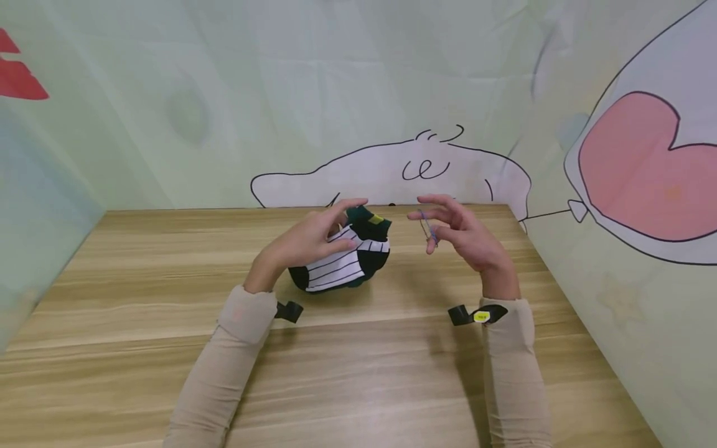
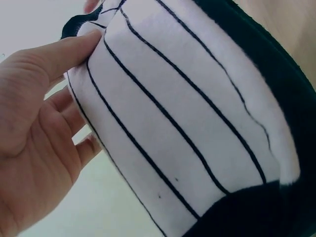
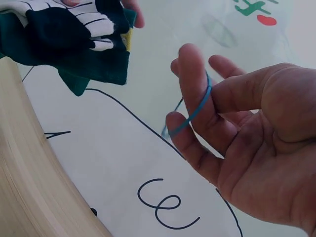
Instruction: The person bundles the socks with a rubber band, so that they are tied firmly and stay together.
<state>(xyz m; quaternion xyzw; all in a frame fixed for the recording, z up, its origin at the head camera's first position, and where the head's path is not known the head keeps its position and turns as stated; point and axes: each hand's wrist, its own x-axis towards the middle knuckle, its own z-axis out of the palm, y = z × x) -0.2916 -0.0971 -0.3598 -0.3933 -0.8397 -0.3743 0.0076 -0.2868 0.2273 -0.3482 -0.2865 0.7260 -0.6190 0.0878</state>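
Observation:
My left hand [image 1: 302, 241] grips a bundle of socks [image 1: 335, 266], thumb on the near face and fingers behind. The outer sock is white with thin black stripes and a black heel and toe. Dark green fabric and a small yellow patch show at the cuff end. In the left wrist view, the thumb presses on the striped sock [image 2: 163, 98]. To the right, apart from the socks, my right hand [image 1: 467, 236] holds a thin blue rubber band [image 3: 201, 104] looped about its bent fingers, with the thumb against them.
Both hands are above a wood-grain table [image 1: 358, 373]. Behind its far edge hangs a pale green backdrop [image 1: 224, 112] with a cartoon drawing and a pink heart. A small black camera mount [image 1: 290, 312] sits at the left wrist, another mount [image 1: 462, 315] at the right.

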